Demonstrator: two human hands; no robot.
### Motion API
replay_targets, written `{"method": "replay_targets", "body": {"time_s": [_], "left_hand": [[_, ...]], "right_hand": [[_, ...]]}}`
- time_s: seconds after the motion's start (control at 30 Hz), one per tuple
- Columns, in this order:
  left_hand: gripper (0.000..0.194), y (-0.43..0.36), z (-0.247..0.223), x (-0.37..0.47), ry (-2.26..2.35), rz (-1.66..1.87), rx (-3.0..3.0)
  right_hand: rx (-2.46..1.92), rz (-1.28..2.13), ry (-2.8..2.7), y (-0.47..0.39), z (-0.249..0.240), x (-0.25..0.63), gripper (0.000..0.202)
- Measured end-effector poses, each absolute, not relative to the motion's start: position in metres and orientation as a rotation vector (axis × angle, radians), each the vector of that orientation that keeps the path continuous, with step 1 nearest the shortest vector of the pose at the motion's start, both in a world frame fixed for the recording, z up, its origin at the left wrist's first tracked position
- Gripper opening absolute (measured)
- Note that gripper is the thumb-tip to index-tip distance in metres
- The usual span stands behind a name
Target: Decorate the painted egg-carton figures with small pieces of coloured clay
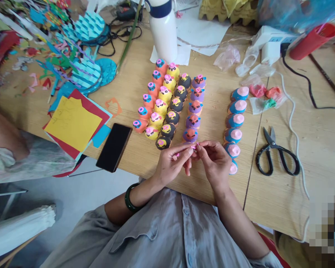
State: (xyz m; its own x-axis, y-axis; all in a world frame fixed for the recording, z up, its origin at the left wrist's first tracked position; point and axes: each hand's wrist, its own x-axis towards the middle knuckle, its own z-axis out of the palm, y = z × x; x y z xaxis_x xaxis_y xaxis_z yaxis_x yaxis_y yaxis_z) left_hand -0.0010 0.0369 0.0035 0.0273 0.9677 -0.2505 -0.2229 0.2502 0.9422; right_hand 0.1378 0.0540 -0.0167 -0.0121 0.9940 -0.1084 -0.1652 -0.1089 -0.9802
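Note:
My left hand [173, 160] and my right hand [215, 160] meet over the table's front edge, fingertips pinched together on a small piece of pink clay [194, 147]. More pink shows between the fingers of my left hand. Just beyond them runs a row of purple clay figures [195, 107] with orange and blue faces. Left of that stand rows of black figures [172, 117], yellow figures [160, 106] and orange figures [147, 99]. Close to my right hand is a row of blue pieces with pale pink tops [237, 106].
Black-handled scissors [272, 147] lie at the right beside a white cable. A phone [114, 147] and coloured paper sheets [75, 124] are on the left. A white bottle [164, 33] stands behind the figures. Another person's arm [5, 128] is at far left.

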Motion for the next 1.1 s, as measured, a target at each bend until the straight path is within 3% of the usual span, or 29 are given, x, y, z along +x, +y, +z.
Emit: {"method": "replay_targets", "body": {"time_s": [0.7,1.1], "left_hand": [[0.036,0.040,0.007,-0.011,1.250,1.007,1.056],[0.025,0.039,0.011,-0.014,1.389,0.945,1.343]], "right_hand": [[-1.143,1.294,-1.280,0.051,-0.022,0.142,0.012],[-1.153,1.208,-1.426,0.053,-0.022,0.141,0.015]]}}
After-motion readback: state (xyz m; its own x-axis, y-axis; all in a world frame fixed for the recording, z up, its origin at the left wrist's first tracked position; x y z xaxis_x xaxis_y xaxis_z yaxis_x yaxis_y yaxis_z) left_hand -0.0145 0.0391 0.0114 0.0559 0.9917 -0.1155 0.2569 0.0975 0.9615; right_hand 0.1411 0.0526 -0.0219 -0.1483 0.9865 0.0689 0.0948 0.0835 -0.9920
